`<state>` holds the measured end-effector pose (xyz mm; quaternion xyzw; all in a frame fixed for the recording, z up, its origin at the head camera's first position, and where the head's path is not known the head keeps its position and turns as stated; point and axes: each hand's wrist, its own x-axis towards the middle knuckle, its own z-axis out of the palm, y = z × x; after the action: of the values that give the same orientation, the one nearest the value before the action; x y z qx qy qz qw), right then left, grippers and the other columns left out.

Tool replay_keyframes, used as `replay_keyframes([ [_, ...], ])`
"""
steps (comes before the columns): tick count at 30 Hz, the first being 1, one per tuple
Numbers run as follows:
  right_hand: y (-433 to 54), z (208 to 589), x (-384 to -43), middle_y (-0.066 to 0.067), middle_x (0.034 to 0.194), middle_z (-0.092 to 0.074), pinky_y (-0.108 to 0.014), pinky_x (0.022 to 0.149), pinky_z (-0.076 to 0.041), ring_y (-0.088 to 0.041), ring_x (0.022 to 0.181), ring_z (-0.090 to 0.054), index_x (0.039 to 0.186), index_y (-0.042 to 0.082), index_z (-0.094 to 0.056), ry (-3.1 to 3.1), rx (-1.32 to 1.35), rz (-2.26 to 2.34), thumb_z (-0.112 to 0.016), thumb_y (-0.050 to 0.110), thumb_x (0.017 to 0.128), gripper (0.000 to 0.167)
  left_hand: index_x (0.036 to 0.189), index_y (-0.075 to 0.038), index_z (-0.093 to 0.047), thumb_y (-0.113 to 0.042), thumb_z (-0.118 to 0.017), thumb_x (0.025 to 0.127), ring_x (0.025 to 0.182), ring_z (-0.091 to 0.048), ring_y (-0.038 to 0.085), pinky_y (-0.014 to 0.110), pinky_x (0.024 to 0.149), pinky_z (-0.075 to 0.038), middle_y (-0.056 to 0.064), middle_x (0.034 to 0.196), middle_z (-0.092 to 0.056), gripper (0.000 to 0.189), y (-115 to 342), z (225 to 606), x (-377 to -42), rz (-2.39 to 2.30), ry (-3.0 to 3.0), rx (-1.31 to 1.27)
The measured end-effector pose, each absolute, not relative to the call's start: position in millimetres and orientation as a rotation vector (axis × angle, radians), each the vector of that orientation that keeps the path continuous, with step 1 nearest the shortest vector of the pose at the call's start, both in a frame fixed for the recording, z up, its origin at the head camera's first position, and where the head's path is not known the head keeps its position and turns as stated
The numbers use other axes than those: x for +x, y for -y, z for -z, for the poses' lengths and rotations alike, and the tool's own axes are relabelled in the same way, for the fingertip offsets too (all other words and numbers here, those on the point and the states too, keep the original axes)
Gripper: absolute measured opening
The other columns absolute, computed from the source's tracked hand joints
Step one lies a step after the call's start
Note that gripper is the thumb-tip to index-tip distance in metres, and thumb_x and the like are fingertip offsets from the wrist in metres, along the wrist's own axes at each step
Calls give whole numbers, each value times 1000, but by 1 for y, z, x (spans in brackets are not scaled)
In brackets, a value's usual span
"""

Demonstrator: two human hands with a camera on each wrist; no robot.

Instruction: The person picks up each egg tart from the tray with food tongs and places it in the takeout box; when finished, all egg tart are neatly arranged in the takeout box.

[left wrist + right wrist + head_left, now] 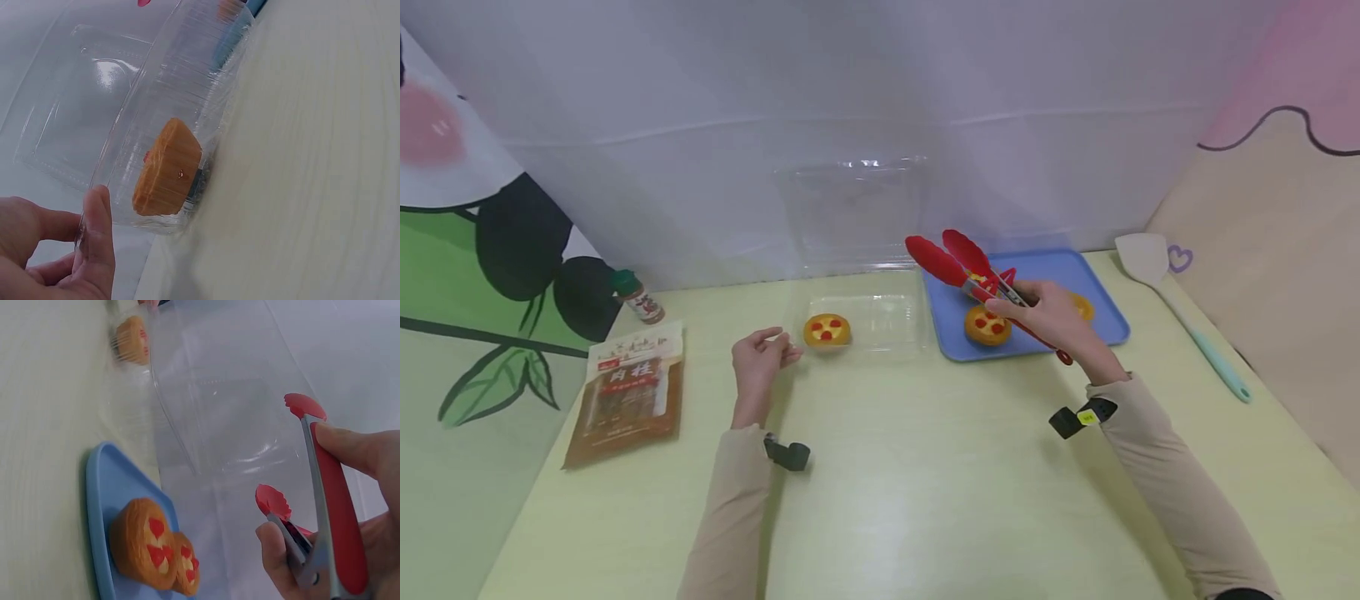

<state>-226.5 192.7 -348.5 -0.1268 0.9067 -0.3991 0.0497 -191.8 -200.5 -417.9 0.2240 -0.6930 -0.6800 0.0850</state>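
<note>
My left hand [760,358] pinches the front-left rim of a clear plastic clamshell box [887,321], its lid standing raised at the back. Inside the box, at its left end, sits a small round tart [827,331] with red pieces on top; its side shows through the plastic as a tart [167,169] in the left wrist view. My right hand [1051,317] grips red-tipped tongs [337,512]. Their tips are spread apart with nothing between them, above the left part of a blue tray [1052,262]. A similar tart [987,325] lies on the tray below the tongs.
Another tart [186,562] stands beside the first on the tray, and a yellow piece [1081,307] shows partly behind my right hand. A spatula [1187,321] lies at the right. At the left are a brown packet [628,396] and a green-capped bottle [640,298].
</note>
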Motion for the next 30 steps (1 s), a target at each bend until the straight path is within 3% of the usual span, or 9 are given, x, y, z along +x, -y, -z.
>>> replay_keyframes([
  [8,-235,354,-218,1,62,-42,-27,51,-30,-15,62,-41,80,5,-56,-2878,-319,1176,-64,49,91,46,129,10,-53,-4,-57,97,59,-67,3,18,68,-60,1,74,-61,35,201,417,-190,2026,2068,680],
  [14,-267,360,-212,1,60,-35,-28,48,-27,-17,60,-39,73,6,-47,-2979,-199,1093,-63,51,91,51,129,11,-53,-4,-57,97,59,-67,3,17,67,-60,1,74,-61,35,200,415,-190,2035,2065,660],
  [30,-319,387,-195,0,58,-31,-28,44,-25,-16,53,-34,71,5,-39,-3015,-38,931,-62,51,91,55,130,9,-54,-6,-58,97,60,-67,3,16,67,-60,0,75,-59,36,200,414,-190,2031,2069,674],
])
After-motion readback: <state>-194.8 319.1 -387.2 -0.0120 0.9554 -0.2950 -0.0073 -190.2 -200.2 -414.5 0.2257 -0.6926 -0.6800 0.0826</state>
